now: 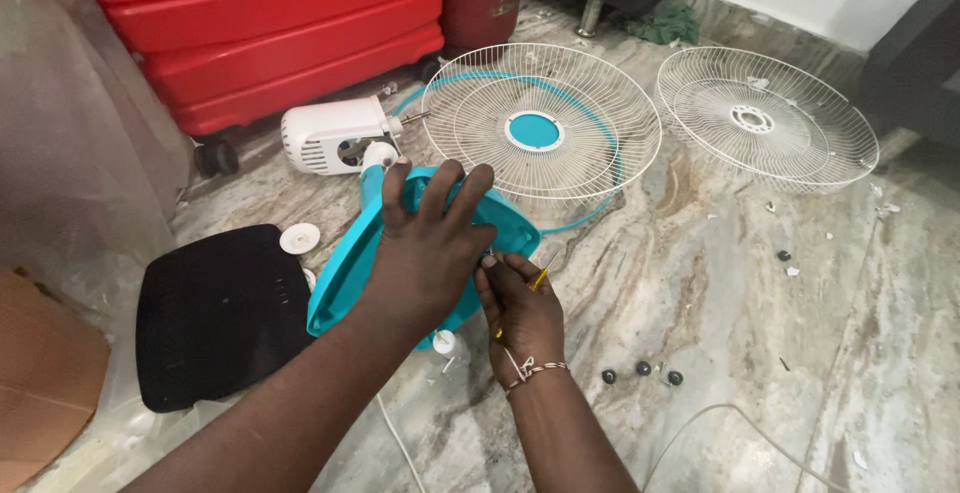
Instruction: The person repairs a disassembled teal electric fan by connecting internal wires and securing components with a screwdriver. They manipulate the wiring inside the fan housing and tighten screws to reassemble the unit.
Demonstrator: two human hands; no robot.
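A person is working on the underside of a teal fan base [345, 273] tipped up on the marble floor [720, 283].

Beyond the hands, one red suitcase [260, 33] is standing, two white wire grilles [540, 123] [765, 118] are lying flat, and one white motor housing [335, 138] sits beside them; one black pad [215, 313] lies left. The left hand [430, 243] is spreading over the base, steadying it. The right hand [520, 318] is pinching a yellow-handled screwdriver [540, 278] at the base; the next turn likely needs firm bracing. Three dark screws [640, 373] are lying just right.
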